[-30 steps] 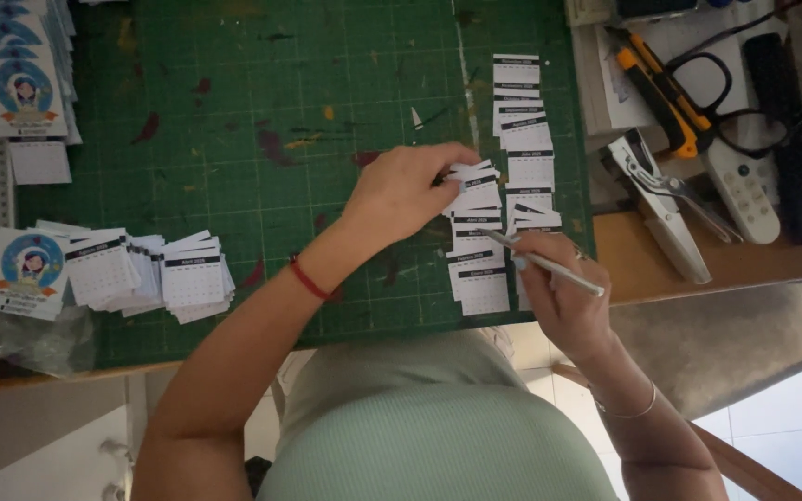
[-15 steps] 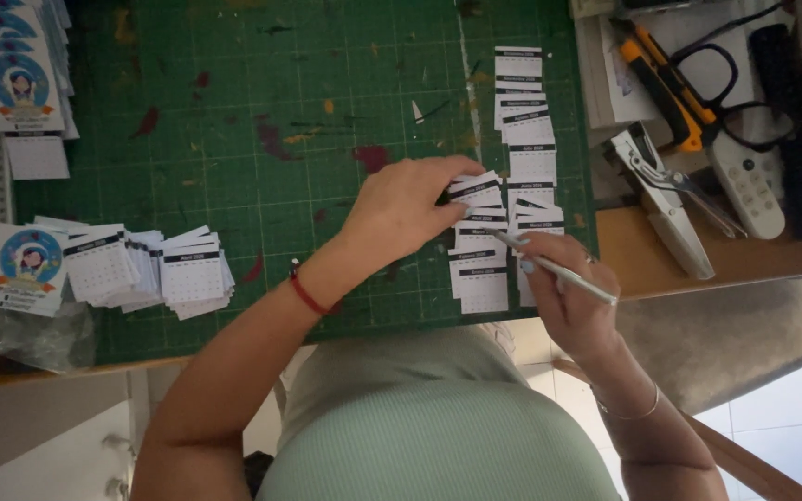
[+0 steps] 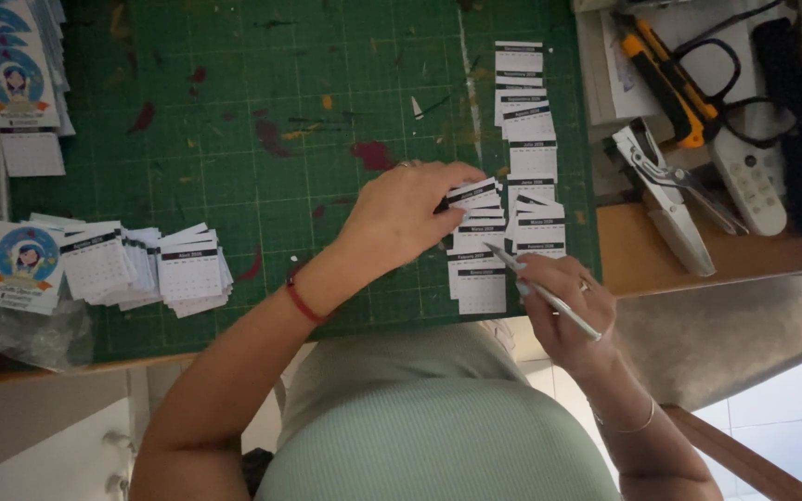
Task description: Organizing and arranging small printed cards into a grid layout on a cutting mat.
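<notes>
The left hand (image 3: pixel 406 218) is pinching thin paper slips (image 3: pixel 475 197) by their edges; they look light, flimsy and easily bent. The right hand (image 3: pixel 563 311) is gripping a pen-like tool (image 3: pixel 545 295).

Home craft desk: green cutting mat (image 3: pixel 234 111), utility knife (image 3: pixel 666 79), scissors (image 3: pixel 744 56).

i count two hands, my left hand (image 3: pixel 406 218) and my right hand (image 3: pixel 563 301), one silver pen (image 3: pixel 549 297), one yellow knife (image 3: pixel 661 79), one white remote (image 3: pixel 749 181), one green mat (image 3: pixel 262 139).
</notes>
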